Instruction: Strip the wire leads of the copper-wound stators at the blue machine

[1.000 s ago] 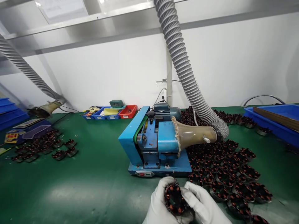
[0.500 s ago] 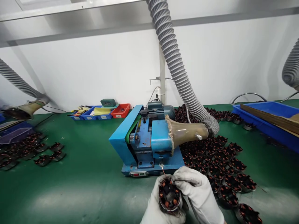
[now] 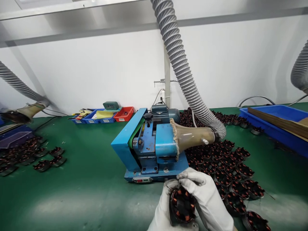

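Left rings (image 3: 22, 154): on counter (image 3: 96, 179), well left of fingers.
Machine (image 3: 146, 144): beyond fingers, slightly left.
Left hand (image 3: 161, 205): gloved, fingers gripping ring (image 3: 175, 207) by its left side.
Ring: between hands, open face toward camera.
Right hand (image 3: 207, 195): fingertips bunched at ring's upper edge; can't tell what's pinched.
Right rings (image 3: 237, 179): just right of fingers.
Tray (image 3: 267, 134): beyond fingers, far right.

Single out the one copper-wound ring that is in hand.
It's the ring gripped in the gloved left hand, its round face toward the camera. Others nearby lie loose on the green bench, to either side of the blue machine.
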The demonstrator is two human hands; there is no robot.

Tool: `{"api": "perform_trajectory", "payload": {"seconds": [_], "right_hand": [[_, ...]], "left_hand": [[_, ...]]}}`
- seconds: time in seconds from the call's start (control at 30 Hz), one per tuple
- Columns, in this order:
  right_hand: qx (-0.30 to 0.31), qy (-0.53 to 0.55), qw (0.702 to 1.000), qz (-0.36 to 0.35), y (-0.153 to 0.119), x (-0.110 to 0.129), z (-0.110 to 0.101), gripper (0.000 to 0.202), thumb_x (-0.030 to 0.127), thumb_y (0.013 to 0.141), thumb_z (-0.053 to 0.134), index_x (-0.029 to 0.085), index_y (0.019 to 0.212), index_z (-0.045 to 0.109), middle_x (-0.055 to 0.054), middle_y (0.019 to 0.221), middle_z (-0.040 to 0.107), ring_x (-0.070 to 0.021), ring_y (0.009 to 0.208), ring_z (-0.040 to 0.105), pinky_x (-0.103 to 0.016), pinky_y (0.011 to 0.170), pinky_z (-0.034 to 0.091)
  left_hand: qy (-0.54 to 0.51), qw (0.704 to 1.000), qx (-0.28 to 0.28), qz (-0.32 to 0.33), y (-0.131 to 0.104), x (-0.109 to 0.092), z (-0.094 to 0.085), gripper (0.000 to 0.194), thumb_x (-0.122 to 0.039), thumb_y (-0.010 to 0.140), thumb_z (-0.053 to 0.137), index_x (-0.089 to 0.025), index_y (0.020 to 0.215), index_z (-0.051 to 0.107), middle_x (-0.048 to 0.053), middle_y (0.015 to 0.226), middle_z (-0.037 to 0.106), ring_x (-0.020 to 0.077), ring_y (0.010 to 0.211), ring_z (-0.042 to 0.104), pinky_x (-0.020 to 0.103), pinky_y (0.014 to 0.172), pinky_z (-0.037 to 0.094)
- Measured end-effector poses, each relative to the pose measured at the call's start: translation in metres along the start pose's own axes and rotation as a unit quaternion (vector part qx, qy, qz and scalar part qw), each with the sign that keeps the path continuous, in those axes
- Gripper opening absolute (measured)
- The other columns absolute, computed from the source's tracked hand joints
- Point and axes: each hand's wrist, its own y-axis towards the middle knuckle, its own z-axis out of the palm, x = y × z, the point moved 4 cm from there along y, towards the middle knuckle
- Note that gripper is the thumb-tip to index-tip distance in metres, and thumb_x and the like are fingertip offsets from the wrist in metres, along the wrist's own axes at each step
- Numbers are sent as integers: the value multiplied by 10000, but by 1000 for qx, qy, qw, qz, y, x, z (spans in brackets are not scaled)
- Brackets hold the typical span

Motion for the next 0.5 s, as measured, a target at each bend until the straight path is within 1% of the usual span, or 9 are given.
{"api": "perform_trajectory", "payload": {"seconds": [0.03,0.1,0.17,0.23,0.27,0.33,0.4,0.47,0.5], "right_hand": [[-16,5,1000,-2,2,-1,2,144,280,609,817,158,615,741,-16,645,677,-123,622,599,-195,597,485],[-38,75,996,27,7,-1,1,160,275,588,829,151,597,728,2,571,643,-86,527,547,-169,508,457],[-64,193,978,39,14,1,-5,184,272,544,852,165,624,725,19,562,630,-58,474,504,-144,449,437],[-112,271,956,0,18,3,-17,209,274,518,862,193,653,723,31,605,643,-49,482,511,-127,452,452],[-142,272,951,-26,18,2,-24,204,284,532,854,208,669,723,31,636,659,-54,508,536,-128,481,474],[-153,174,971,-56,14,-5,-29,176,318,595,812,219,716,731,2,705,700,-97,602,611,-171,579,526],[-100,11,992,-74,9,-16,-22,253,352,574,798,207,772,737,-54,794,729,-191,722,666,-269,668,560],[-54,-141,984,-100,5,-28,-11,393,336,499,810,194,856,730,-94,886,728,-275,826,673,-348,728,561],[-52,-200,972,-113,5,-33,-7,441,319,481,809,191,893,719,-103,925,721,-295,861,668,-369,753,554]], "left_hand": [[13,1000,-10,8,1,2,-1,373,-239,544,797,-232,887,650,44,999,661,254,1056,581,372,968,420],[29,999,-25,28,3,7,-6,276,-257,576,767,-238,824,648,37,936,665,250,986,614,372,917,461],[58,996,-33,62,4,9,-11,330,-221,504,789,-246,802,650,27,914,658,250,902,636,356,830,507],[98,988,-43,115,3,6,-14,458,-129,399,797,-261,814,656,12,902,646,255,865,635,345,775,522],[115,982,-52,142,2,4,-14,535,-82,372,783,-272,856,658,8,921,642,262,889,628,349,793,516],[151,966,-86,193,2,0,-14,637,-40,385,753,-281,964,644,17,988,634,273,976,600,366,874,481],[181,950,-121,223,4,0,-11,607,-69,470,728,-263,1035,622,45,1064,625,269,1037,579,376,929,449],[165,954,-154,197,10,7,-12,430,-136,609,656,-242,1024,621,66,1066,646,248,1009,605,372,909,467],[150,958,-168,175,15,12,-13,362,-156,662,608,-233,1016,620,73,1048,663,239,977,625,369,886,484]]}}
